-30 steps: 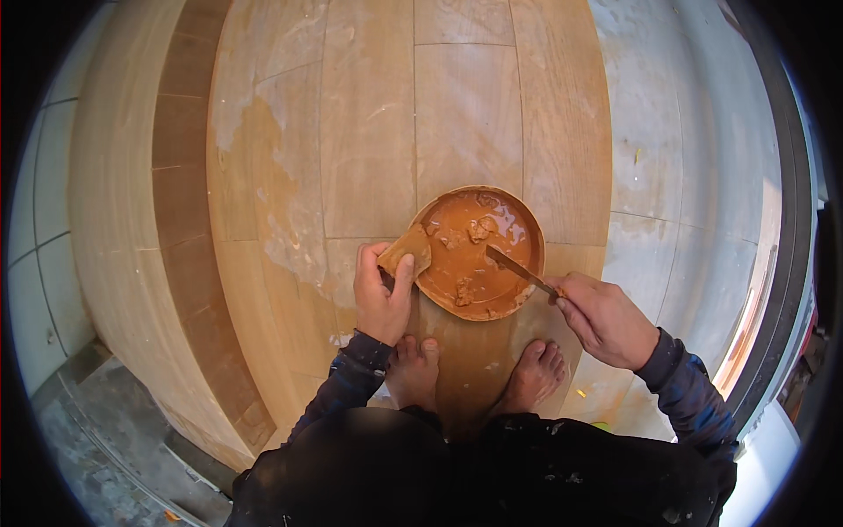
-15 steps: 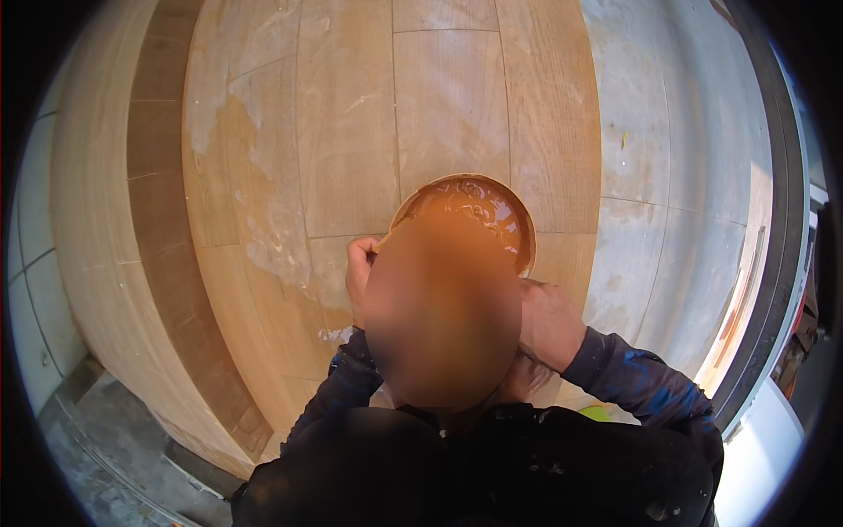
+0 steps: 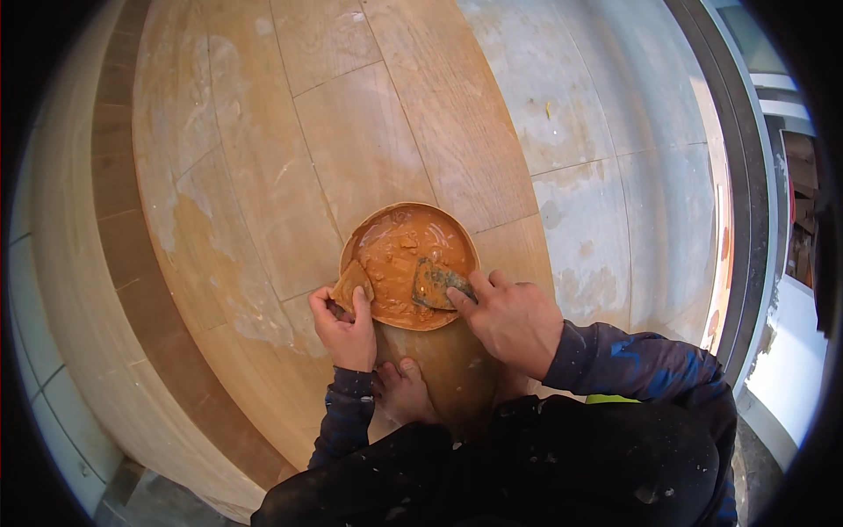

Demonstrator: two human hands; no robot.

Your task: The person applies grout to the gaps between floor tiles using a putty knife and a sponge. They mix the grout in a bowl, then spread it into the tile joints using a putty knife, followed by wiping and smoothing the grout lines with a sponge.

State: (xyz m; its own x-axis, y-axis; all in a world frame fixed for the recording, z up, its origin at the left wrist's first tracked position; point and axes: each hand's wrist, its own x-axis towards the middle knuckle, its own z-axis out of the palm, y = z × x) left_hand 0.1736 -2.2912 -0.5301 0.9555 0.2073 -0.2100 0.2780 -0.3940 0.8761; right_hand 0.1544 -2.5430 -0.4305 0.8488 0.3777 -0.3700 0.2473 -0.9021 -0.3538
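Note:
A round bowl [image 3: 477,249] sits on the wood-look floor close to my feet, filled with wet orange-brown paste [image 3: 399,246]. My left hand [image 3: 349,332] is closed, pinching a flat, paste-coated scraper [image 3: 354,287] at the bowl's left rim. From the right, my right hand [image 3: 514,321] grips a dark, orange-smeared flat scraper [image 3: 430,283] held over the paste, thumb on its face. Its lower edge is close to the paste; whether it touches I cannot tell. The fingers beneath each scraper are partly hidden.
My bare foot [image 3: 406,393] is just below the bowl. Whitish smears mark the wood-look floor tiles [image 3: 360,132]. Grey, stained tiles [image 3: 584,237] lie to the right, bounded by a dark track [image 3: 757,176]. A brown step edge [image 3: 171,290] runs along the left. Something yellow-green [image 3: 610,399] shows beside my leg.
The view has turned, so bowl and floor now lie further left. A blurred shape that covered most of the bowl and hands is gone, and both scrapers now show.

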